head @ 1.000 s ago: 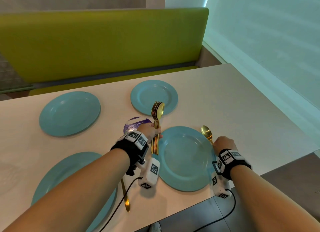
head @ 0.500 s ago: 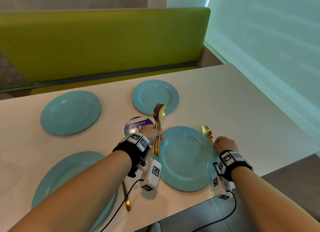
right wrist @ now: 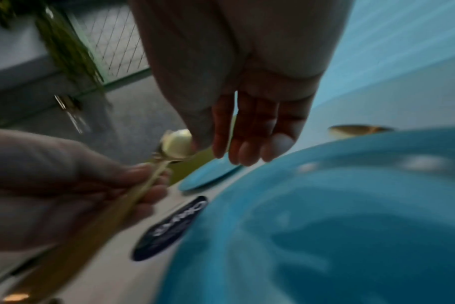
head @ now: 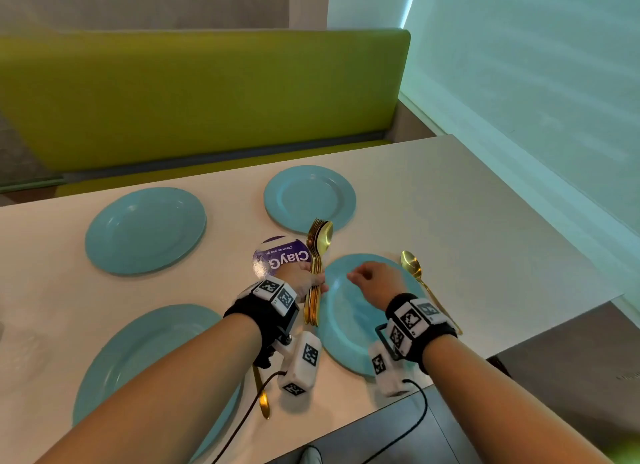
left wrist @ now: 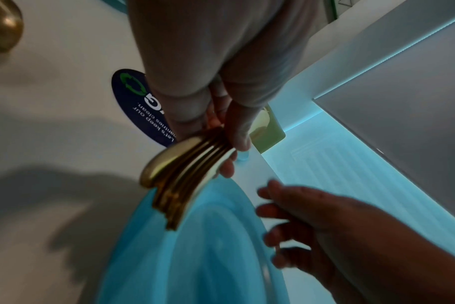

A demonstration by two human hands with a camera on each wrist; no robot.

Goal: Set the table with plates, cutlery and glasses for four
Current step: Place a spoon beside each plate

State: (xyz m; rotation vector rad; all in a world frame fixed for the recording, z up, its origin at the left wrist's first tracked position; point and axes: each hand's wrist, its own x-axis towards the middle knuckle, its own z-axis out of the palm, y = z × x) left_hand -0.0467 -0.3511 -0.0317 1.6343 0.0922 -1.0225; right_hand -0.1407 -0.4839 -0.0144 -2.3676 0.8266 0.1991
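The left hand grips a bundle of gold-coloured metal cutlery by the handles, fingers and thumb curled round them, spoon bowls and fork tines pointing away from the person. The bundle hangs over the left rim of the near right round teal plate. The right hand hovers above this plate, holding nothing, its fingers loosely bent and pointing toward the bundle; in the left wrist view its fingertips are close to the cutlery but apart from it. Just beside the plate's right rim, a single gold spoon lies on the white table, bowl away from the person. Left of the bundle, a round purple sticker with white lettering lies on the table. Another gold cutlery piece lies beside the near left teal plate, partly hidden by the left wrist. Two more teal plates, the far left and the far right, lie toward the green upholstered bench.
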